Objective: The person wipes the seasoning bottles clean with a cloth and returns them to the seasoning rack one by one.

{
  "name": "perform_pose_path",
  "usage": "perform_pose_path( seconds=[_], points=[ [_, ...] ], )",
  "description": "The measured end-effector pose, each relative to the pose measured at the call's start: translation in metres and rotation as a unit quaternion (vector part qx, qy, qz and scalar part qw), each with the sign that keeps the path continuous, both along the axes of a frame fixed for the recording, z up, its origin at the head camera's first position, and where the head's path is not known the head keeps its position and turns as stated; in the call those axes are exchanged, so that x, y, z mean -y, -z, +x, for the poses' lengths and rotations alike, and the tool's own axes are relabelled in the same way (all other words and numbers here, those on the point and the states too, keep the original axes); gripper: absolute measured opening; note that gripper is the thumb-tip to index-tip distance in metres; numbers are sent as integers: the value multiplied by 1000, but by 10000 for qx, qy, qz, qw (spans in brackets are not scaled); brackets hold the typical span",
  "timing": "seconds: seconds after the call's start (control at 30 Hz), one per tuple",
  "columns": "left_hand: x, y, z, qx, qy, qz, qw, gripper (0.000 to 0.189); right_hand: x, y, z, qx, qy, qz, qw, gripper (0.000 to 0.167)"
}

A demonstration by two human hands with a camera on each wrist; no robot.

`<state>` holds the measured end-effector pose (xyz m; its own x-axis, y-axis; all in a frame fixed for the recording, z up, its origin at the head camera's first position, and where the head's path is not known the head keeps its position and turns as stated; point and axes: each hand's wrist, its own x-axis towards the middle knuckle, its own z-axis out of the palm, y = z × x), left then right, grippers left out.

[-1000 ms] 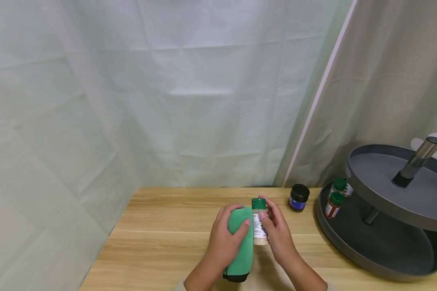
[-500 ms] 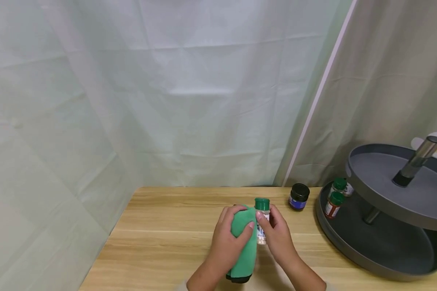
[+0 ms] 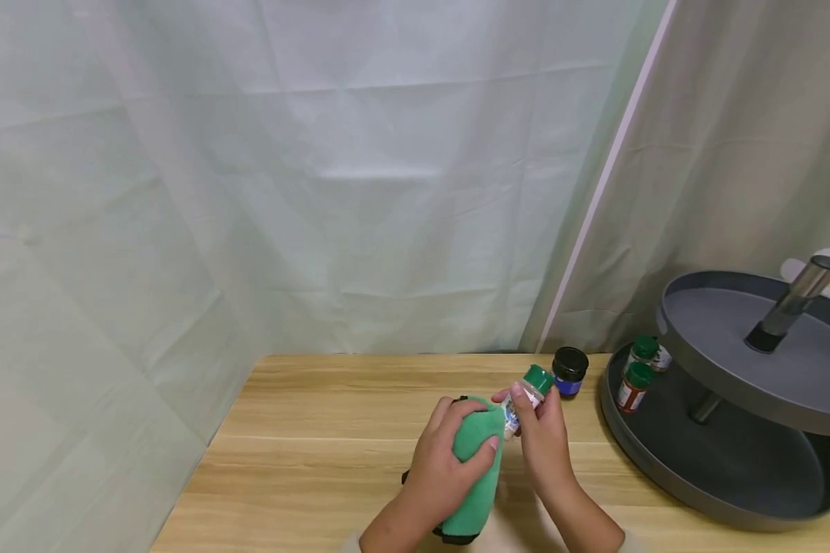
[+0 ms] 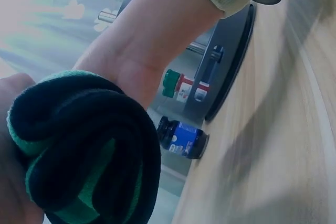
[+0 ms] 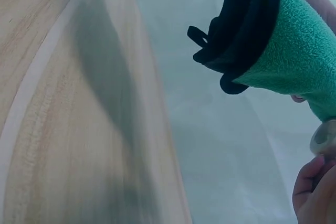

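Observation:
In the head view my left hand grips a folded green cloth with black edging. My right hand holds a small clear spice jar with a green cap and a printed label, tilted so that its cap leans to the right. The cloth's upper end meets the lower part of the jar. From the left wrist the folded layers of the cloth fill the near side, and the jar is hidden. In the right wrist view the jar's base shows just beyond the cloth's end.
A black-lidded jar with a blue label stands on the wooden table behind my right hand. On the right is a dark two-tier round tray; a red-labelled spice jar and other green-capped ones sit on its lower level. Curtains hang behind.
The spice jar has gone from upright to tilted, its cap moving right toward the black-lidded jar. Both hands and the cloth have shifted slightly right.

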<state>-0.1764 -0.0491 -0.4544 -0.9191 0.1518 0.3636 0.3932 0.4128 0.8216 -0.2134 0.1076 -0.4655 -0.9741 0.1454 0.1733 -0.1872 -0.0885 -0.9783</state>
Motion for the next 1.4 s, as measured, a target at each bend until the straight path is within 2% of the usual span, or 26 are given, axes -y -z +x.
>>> perform_pose_path(
  seconds=[0.13, 0.3, 0.47, 0.63, 0.83, 1.03, 1.23, 1.4],
  points=[
    [1, -2, -1, 3, -157, 77, 9998, 39, -2, -2, -1, 23, 49, -113, 9999, 18],
    [3, -4, -3, 270, -239, 177, 9992, 36, -5, -5, -3, -11, -52, -349, 9994, 20],
    [4, -4, -6, 633, -242, 356, 9971, 36, -6, -9, -4, -89, -176, -826, 9964, 22],
    [3, -3, -7, 815, -134, 380, 9959, 34, -5, -10, -2, -165, -244, -925, 9953, 21],
    [1, -2, -6, 782, -62, 239, 9966, 32, -4, -10, -2, -378, -253, -982, 9941, 23],
    [2, -2, -6, 777, -112, 190, 9967, 32, -4, -13, 1, -503, -507, -1129, 9910, 23],
    [3, -4, -8, 805, -261, 206, 9962, 33, -6, -15, 4, -519, -821, -1307, 9866, 27],
    [4, -5, -9, 726, -500, 394, 9953, 32, -5, -15, 6, -438, -858, -1226, 9878, 29]
  ],
)
